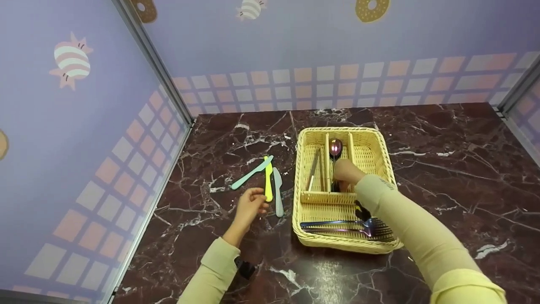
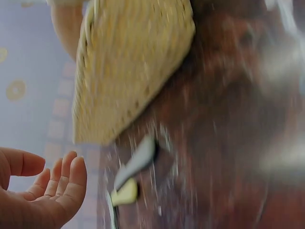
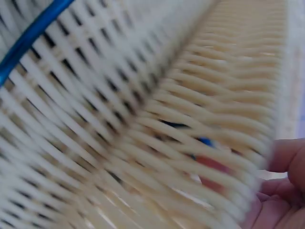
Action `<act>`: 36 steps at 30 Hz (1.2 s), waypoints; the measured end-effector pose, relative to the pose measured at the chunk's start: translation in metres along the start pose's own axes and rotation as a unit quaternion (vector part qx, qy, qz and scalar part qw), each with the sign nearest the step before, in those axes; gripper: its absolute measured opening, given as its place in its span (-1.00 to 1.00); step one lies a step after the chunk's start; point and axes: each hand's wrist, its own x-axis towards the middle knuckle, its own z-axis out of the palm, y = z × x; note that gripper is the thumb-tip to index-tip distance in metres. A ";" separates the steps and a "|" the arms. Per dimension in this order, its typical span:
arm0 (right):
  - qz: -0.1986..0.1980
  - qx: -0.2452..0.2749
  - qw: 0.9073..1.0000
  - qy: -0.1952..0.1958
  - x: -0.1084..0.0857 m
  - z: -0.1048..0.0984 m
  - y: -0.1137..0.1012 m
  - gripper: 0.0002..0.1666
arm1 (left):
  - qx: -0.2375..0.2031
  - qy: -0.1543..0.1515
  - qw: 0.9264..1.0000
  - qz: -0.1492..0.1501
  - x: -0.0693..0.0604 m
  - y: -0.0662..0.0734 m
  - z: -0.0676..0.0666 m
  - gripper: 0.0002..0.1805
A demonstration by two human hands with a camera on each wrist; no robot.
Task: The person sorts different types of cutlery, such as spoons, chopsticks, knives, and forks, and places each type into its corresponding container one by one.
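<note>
In the head view my right hand (image 1: 348,172) reaches into the middle compartment of a woven basket (image 1: 297,181). It grips the handle of a shiny purplish spoon (image 1: 336,147); the fingertips are mostly hidden, and the wrist view shows the hand (image 3: 281,191) behind a woven wall. My left hand (image 1: 249,206), fingers loosely bent and holding nothing, hovers beside the lower end of a yellow knife (image 1: 268,181). A light green knife (image 1: 253,172) crosses the yellow knife's top, and a grey-blue knife (image 1: 278,192) lies to its right.
Forks (image 1: 367,228) with blue-purple handles lie in the basket's front compartment. Slim metal cutlery (image 1: 313,171) stands in the left compartment. Dark marbled table (image 1: 202,169) surrounds the basket, with patterned walls (image 1: 253,50) at the back and left.
</note>
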 end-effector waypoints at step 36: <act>-0.158 0.386 0.909 -0.019 -0.275 -0.085 0.042 -0.77 | 0.476 0.059 0.877 -0.018 0.157 -0.057 -0.060 -0.61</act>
